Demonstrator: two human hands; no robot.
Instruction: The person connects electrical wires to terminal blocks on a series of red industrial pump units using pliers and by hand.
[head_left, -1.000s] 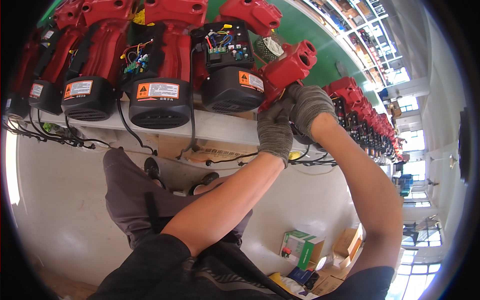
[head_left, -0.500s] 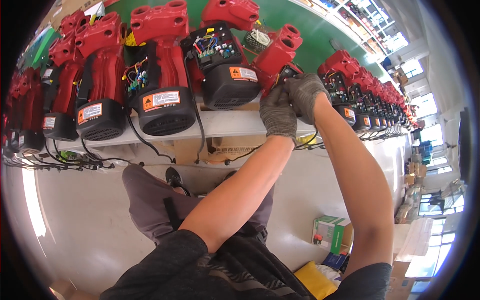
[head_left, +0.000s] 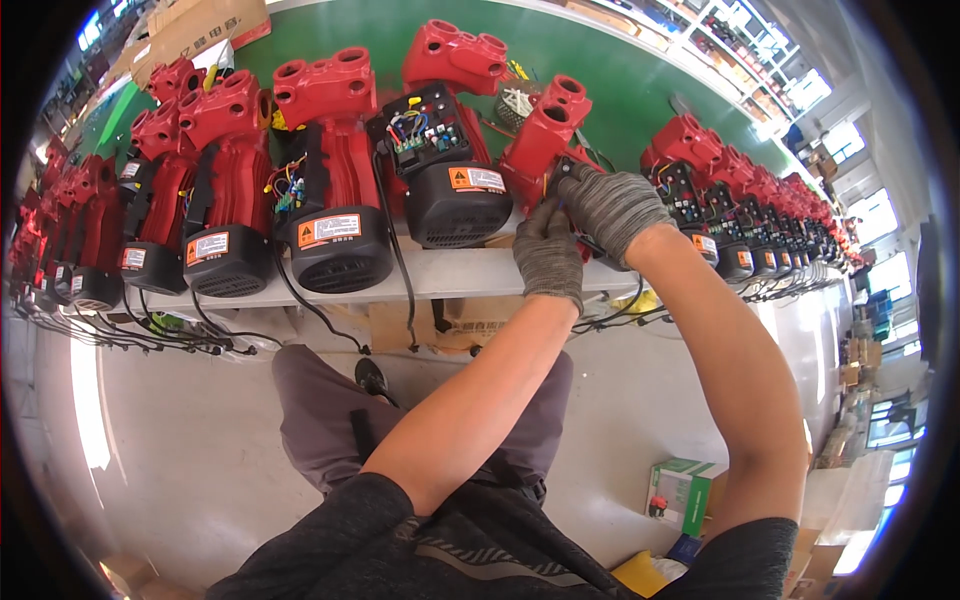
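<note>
Both my hands wear grey knit gloves and work at one red pump [head_left: 548,125] on the bench, over its dark wiring box. My left hand [head_left: 549,252] comes from below, fingertips pinched together at the box's near left edge. Just right of it and higher, my right hand [head_left: 615,210] is curled with its fingers pointing left into the box. Whatever the fingers grip is hidden by the gloves. To the left stands another pump with a black motor cover [head_left: 460,208] and an uncovered circuit board [head_left: 420,130] with coloured wires.
More red pumps [head_left: 335,165] line the bench on the left, and another row [head_left: 690,150] runs away to the right. Black power cables [head_left: 402,265] hang over the front edge. A small basket [head_left: 515,105] sits behind the pumps. A green-and-white box [head_left: 685,495] stands on the floor.
The whole view has shifted, so the pumps sit lower in it. My right hand has turned with its back more toward me, and my left hand has drawn slightly down from it.
</note>
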